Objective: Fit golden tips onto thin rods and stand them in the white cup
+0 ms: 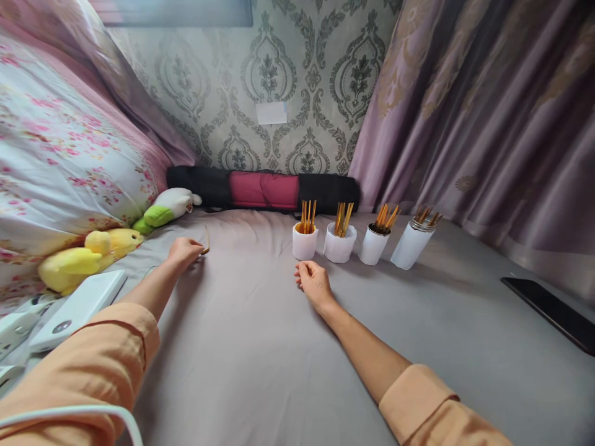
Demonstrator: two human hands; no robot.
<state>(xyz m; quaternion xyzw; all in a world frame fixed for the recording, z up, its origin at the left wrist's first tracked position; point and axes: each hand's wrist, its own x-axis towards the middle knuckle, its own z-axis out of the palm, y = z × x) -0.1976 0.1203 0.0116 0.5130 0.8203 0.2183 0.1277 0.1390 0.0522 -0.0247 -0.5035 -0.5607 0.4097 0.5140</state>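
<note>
My left hand is at the left over the grey sheet, its fingers pinched on a thin brownish-gold stick that points upward. My right hand rests near the middle with its fingers curled in; nothing shows sticking out of it. Just beyond it stands a short white-wrapped cup with golden sticks upright inside. To its right are a wider white cup, a narrow white cup with a dark rim, and a taller white-wrapped jar, each holding similar thin sticks.
A black and maroon roll lies along the wall. Yellow and green-white plush toys, a white power bank and a white cable are at left. A black phone lies at right, beside the purple curtain.
</note>
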